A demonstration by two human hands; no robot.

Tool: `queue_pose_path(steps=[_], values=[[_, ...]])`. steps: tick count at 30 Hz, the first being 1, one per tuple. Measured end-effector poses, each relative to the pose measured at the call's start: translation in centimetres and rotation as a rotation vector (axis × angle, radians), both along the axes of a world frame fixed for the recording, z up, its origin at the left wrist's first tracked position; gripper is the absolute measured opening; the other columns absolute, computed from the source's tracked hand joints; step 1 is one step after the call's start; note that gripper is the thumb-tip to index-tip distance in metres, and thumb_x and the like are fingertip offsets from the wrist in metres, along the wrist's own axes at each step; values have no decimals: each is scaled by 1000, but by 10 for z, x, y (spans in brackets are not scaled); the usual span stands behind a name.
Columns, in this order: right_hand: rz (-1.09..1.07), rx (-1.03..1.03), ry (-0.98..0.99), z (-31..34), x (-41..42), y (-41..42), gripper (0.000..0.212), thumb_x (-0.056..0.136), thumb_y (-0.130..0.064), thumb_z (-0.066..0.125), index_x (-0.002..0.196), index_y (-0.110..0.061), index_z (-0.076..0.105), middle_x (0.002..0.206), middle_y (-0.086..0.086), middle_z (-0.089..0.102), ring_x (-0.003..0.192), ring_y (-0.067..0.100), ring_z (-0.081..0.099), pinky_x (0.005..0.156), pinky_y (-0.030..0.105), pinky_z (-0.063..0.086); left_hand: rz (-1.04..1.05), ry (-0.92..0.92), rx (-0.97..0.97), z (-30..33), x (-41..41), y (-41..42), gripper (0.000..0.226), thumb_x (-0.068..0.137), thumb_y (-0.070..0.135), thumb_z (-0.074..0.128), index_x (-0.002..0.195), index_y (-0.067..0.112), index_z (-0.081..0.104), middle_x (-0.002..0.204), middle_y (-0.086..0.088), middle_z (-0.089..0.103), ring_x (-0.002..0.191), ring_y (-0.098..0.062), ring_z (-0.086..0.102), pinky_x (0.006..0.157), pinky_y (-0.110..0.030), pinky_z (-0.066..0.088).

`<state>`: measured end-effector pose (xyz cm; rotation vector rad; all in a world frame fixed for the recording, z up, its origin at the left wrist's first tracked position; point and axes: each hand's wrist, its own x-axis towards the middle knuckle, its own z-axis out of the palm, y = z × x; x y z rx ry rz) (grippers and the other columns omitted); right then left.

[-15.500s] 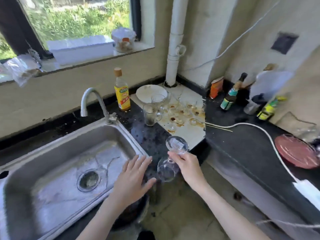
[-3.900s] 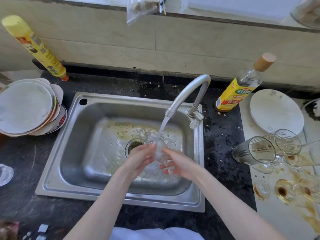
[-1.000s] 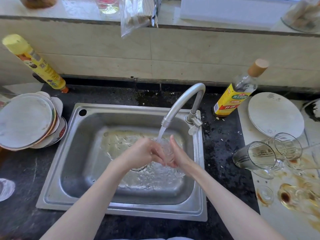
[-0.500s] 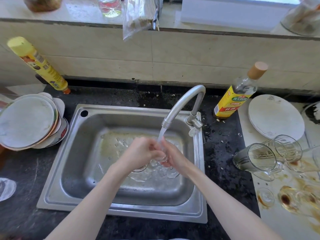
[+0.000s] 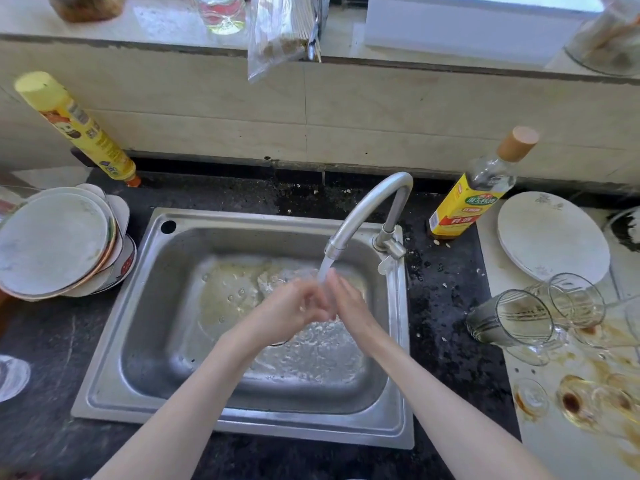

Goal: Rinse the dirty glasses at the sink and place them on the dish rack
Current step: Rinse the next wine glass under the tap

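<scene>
Hands: left hand (image 5: 291, 311) and right hand (image 5: 348, 303) are pressed close together over the middle of the stainless steel sink (image 5: 114, 344), fingers curled inward toward each other.
Grip: whether they hold a glass between them cannot be told; nothing clear shows between the palms through the blur and water.
Water: a stream falls from the curved silver tap (image 5: 367, 209) straight onto the fingertips where the two hands meet.
Dirty glasses: a cluster of clear, brown-stained glasses lying on their sides (image 5: 526, 317) sits at 3 o'clock from the hands, well apart, on a pale stained board (image 5: 561, 445) beyond the sink's right rim.
More glass: a clear glass piece (image 5: 10, 377) is cut off by the frame edge at 9 o'clock, on the black speckled counter (image 5: 45, 344).
Left edge: a stack of white plates (image 5: 52, 244) lies just beside the sink's left rim at 10 o'clock.
Right edge: a yellow-labelled clear bottle with a tan cap (image 5: 474, 192) stands at 1 o'clock, near the tap base; a white round plate (image 5: 550, 237) lies past it.
Far edge: a yellow spray can (image 5: 79, 129) stands against the beige tiled wall (image 5: 346, 109) at 11 o'clock.
Open room: the basin floor left of the hands is bare wet steel.
</scene>
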<state>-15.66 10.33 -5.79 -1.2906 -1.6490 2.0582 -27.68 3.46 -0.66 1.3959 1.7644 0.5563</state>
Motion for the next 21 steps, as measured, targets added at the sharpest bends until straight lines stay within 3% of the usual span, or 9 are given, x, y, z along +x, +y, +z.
queue_pose_path(steps=[2, 5, 7, 9, 12, 14, 16, 19, 21], values=[[34, -100, -46, 5, 0, 2, 59, 98, -53, 19, 84, -24, 69, 67, -4, 68, 67, 8, 63, 66, 19, 48, -228, 15, -92, 4, -4, 1, 25, 85, 6, 64, 93, 28, 70, 88, 23, 60, 83, 9, 54, 80, -12, 42], [85, -202, -12, 8, 0, 3, 74, 95, -60, 13, 62, -24, 68, 48, -4, 54, 45, 7, 43, 48, 19, 32, -262, 59, -154, 4, -9, 5, 32, 82, -1, 65, 87, 29, 74, 83, 11, 69, 70, 10, 57, 70, -3, 38], [56, -158, 48, 5, 1, -2, 60, 96, -57, 20, 83, -20, 66, 58, -3, 51, 46, 6, 38, 43, 14, 30, -90, 86, -79, 2, -9, 7, 13, 77, 6, 73, 77, 19, 72, 70, 11, 64, 61, 8, 53, 62, -3, 36], [11, -85, 87, 2, 4, -7, 42, 98, -45, 31, 106, -12, 57, 75, -4, 54, 53, 3, 43, 49, 13, 33, 100, 66, -11, -2, -8, 5, 23, 74, 12, 76, 65, 20, 57, 63, 11, 56, 58, 3, 48, 57, -10, 37], [1, -54, 63, 2, 6, -7, 42, 100, -41, 26, 93, -15, 59, 63, -15, 58, 50, -4, 47, 52, 11, 36, 43, -10, 9, 1, -7, 1, 25, 77, 16, 75, 66, 26, 54, 69, 15, 54, 63, 5, 50, 62, -11, 37], [27, -100, 8, 3, 7, -4, 58, 100, -46, 14, 77, -23, 62, 51, -10, 60, 50, 1, 53, 56, 15, 40, -180, -42, -82, 7, -9, 1, 10, 83, 15, 69, 78, 23, 68, 82, 18, 62, 76, 8, 58, 72, -6, 39], [65, -166, -12, 11, 7, -3, 60, 99, -51, 11, 74, -31, 62, 56, -1, 60, 53, 10, 53, 60, 23, 40, -288, -22, -171, 8, -13, 3, 19, 84, 5, 65, 88, 21, 74, 87, 15, 70, 80, 7, 61, 75, -7, 42], [79, -153, 19, 5, 7, -9, 62, 95, -60, 14, 89, -28, 67, 55, -2, 53, 46, 7, 38, 49, 20, 30, -151, 24, -142, 5, -16, 8, 18, 75, 1, 72, 75, 19, 72, 71, 14, 67, 61, 13, 55, 63, -7, 39], [31, -65, 16, 0, 5, -12, 54, 96, -55, 22, 105, -22, 63, 69, -8, 59, 54, 5, 44, 50, 16, 34, -16, 69, -76, 0, -11, 6, 26, 74, 9, 76, 64, 24, 57, 64, 14, 57, 56, 7, 50, 58, -12, 38]])
